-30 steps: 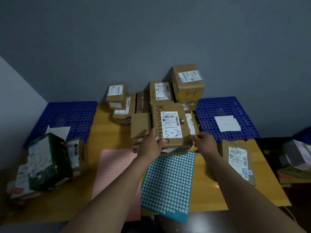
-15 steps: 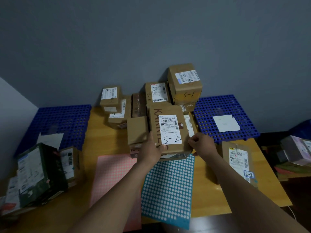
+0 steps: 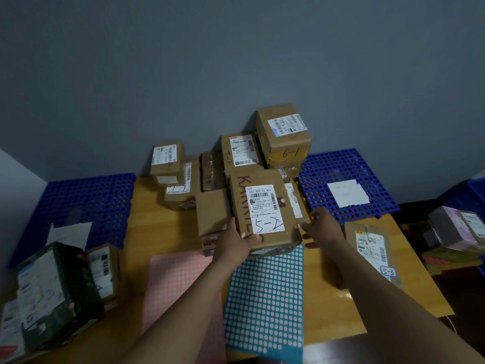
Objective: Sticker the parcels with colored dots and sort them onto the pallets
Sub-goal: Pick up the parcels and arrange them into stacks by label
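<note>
Cardboard under both my palms: I have the parcel marked 5-2 by its near corners, at the front of the heap of boxes in the middle of the desk. My left hand is clamped on the near-left corner, thumb lying across the top face beside the white shipping label. My right hand is at the near-right edge, fingers pressed to the side; how far they wrap under I cannot tell. The parcel sits tilted, its near end above the top edge of the teal dot sheet, with the pink dot sheet just beside that on the left.

I judge this to be the picking step: one parcel taken out of the pile, not yet stickered, since I see no coloured dot on its top. Next it wants bringing clear of the heap and setting down near the sheets, then one hand freed to peel a dot. Which colour suits 5-2 I cannot say for certain; the flat parcel marked 5-3 to my right seems to carry a teal dot at its near corner, which hints at teal. After that it goes to a pallet: the right blue pallet or the left blue pallet.
</note>
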